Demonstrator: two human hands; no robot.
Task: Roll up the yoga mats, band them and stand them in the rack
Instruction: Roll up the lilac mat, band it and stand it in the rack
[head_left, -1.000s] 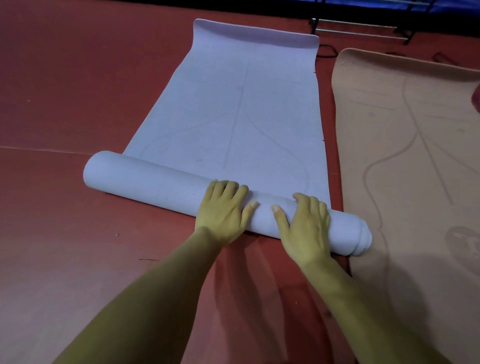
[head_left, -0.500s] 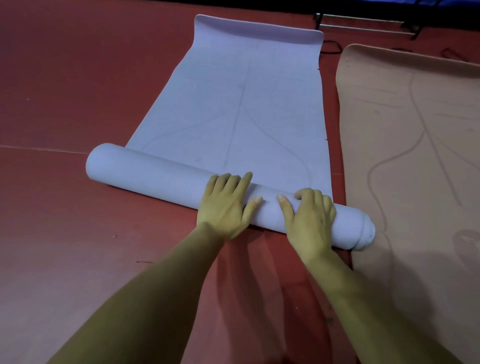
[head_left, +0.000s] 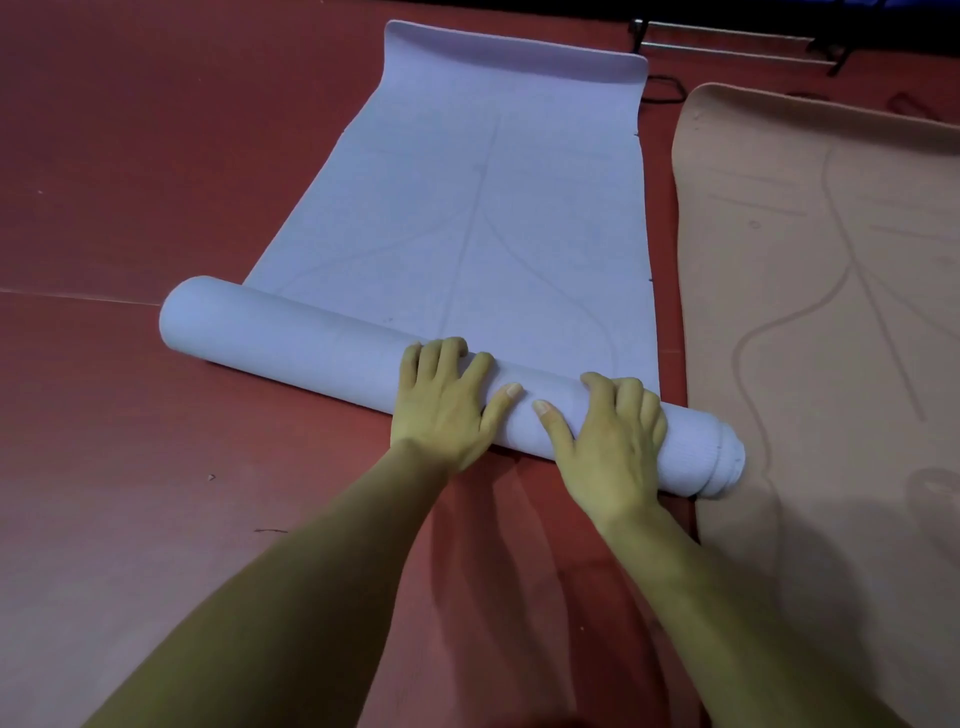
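Across mid-frame the half-rolled mat (head_left: 291, 338) lay on the floor (head_left: 156, 156), flat tail reaching upper centre. My left grip (head_left: 447, 410) and right grip (head_left: 608, 447) curled over its rolled part, right of centre. I judged it light, soft, springy: spread holds wider to keep edges square.

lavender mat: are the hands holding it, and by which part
Both hands grip the rolled-up part of the lavender mat, fingers curled over its top: the left hand near the roll's middle, the right hand close to its right end.
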